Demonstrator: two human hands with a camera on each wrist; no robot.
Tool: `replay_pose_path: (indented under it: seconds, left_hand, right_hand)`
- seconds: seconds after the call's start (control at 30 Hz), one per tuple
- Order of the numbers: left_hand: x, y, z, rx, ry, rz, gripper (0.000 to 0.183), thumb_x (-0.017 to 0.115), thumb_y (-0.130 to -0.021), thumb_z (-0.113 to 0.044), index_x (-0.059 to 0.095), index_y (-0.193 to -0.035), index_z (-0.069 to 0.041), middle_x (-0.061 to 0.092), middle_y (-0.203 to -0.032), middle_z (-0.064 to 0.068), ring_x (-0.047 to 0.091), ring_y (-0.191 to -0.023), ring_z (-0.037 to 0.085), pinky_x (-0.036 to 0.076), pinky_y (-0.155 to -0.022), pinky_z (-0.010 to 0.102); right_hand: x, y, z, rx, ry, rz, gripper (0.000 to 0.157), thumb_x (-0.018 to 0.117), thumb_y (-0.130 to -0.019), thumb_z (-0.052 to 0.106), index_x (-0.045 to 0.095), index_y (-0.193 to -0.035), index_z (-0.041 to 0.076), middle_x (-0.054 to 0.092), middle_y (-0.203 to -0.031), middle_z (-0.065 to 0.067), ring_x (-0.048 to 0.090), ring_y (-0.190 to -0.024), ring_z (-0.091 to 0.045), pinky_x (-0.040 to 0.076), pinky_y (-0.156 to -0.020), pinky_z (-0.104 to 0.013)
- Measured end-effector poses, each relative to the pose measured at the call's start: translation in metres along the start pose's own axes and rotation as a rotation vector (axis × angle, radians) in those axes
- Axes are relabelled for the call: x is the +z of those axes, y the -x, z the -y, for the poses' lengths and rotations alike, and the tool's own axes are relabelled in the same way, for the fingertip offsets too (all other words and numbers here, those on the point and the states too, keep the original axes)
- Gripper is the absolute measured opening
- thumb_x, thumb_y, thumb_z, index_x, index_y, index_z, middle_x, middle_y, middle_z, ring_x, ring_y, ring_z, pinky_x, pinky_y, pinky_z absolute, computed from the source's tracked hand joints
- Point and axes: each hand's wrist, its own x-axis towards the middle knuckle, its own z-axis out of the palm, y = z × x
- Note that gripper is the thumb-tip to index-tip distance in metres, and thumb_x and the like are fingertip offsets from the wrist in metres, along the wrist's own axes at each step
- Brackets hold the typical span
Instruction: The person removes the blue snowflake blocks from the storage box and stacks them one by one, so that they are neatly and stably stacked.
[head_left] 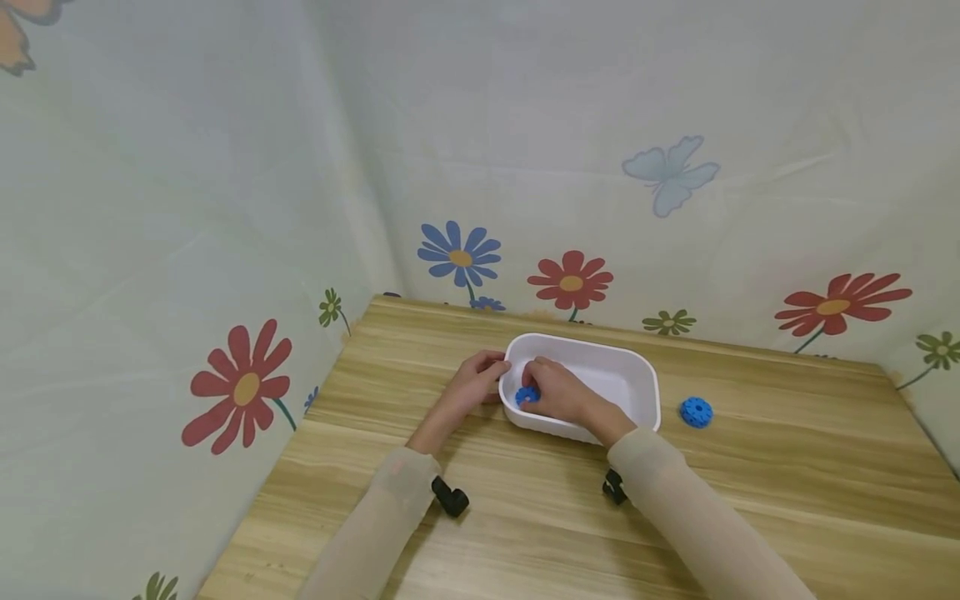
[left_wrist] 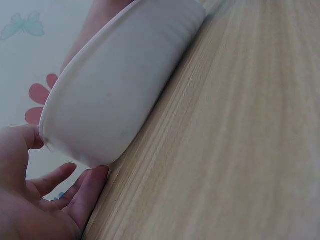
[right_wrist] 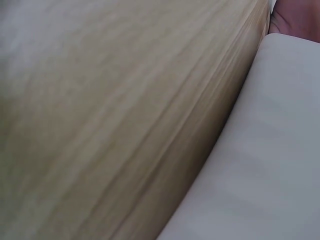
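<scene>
A white oblong bin (head_left: 633, 392) stands on the wooden table. My right hand (head_left: 558, 392) reaches down into its left end and pinches a blue notched disc (head_left: 527, 396) with fingers and thumb. My left hand (head_left: 476, 379) rests against the bin's left end. In the left wrist view, one digit of the left hand (left_wrist: 30, 190) touches the rim, and the other fingers spread loosely by the lower wall. The right wrist view has only the bin's outer wall (right_wrist: 265, 140) and a bit of the right hand (right_wrist: 297, 17) at the top corner.
To the right of the bin lies a small stack of blue notched discs (head_left: 697, 412). Behind and left of the table (head_left: 780, 467) hangs a flowered curtain (head_left: 510, 150). Black wrist devices (head_left: 450, 497) stick out from the sleeves.
</scene>
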Motion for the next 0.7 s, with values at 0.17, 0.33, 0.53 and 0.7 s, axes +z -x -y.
replay_pose_path:
  seconds: [0.17,0.33,0.53,0.7]
  left_hand:
    - [0.0009,-0.0006,0.0009,-0.011,-0.008,-0.002,0.043,0.062,-0.108,-0.032,0.061,-0.141,-0.006,0.063,-0.134,0.013,0.063,-0.119,0.025,0.064,-0.087,0.038]
    - [0.0014,-0.0014,0.0002,-0.005,-0.003,0.005,0.044,0.062,-0.108,-0.033,0.061,-0.142,-0.005,0.063,-0.134,0.014,0.064,-0.12,0.026,0.064,-0.088,0.038]
    - [0.0005,-0.0019,0.0006,-0.008,-0.006,0.001,0.044,0.062,-0.108,-0.033,0.061,-0.142,-0.005,0.063,-0.134,0.014,0.064,-0.119,0.026,0.064,-0.087,0.038]
    - [-0.0003,-0.001,0.0009,-0.01,-0.008,0.007,0.044,0.062,-0.108,-0.033,0.06,-0.142,-0.005,0.063,-0.135,0.015,0.064,-0.119,0.026,0.064,-0.088,0.038]
  right_hand:
    - [-0.0017,0.001,0.0017,-0.012,0.013,0.006,0.034,0.085,-0.09,0.023,0.07,-0.111,0.001,0.062,-0.102,-0.01,0.056,-0.088,-0.019,0.054,-0.089,-0.037]
    - [-0.0052,0.0023,0.0008,-0.032,-0.002,0.008,0.034,0.086,-0.091,0.023,0.074,-0.113,-0.001,0.065,-0.104,-0.01,0.057,-0.09,-0.018,0.054,-0.089,-0.037]
    - [-0.0088,0.0024,0.0002,-0.06,-0.016,0.035,0.034,0.086,-0.091,0.023,0.076,-0.113,-0.001,0.065,-0.103,-0.012,0.056,-0.088,-0.018,0.052,-0.085,-0.035]
    - [-0.0072,0.0012,-0.0008,-0.06,-0.019,0.026,0.035,0.087,-0.09,0.023,0.074,-0.112,-0.002,0.065,-0.1,-0.012,0.055,-0.086,-0.018,0.051,-0.082,-0.035]
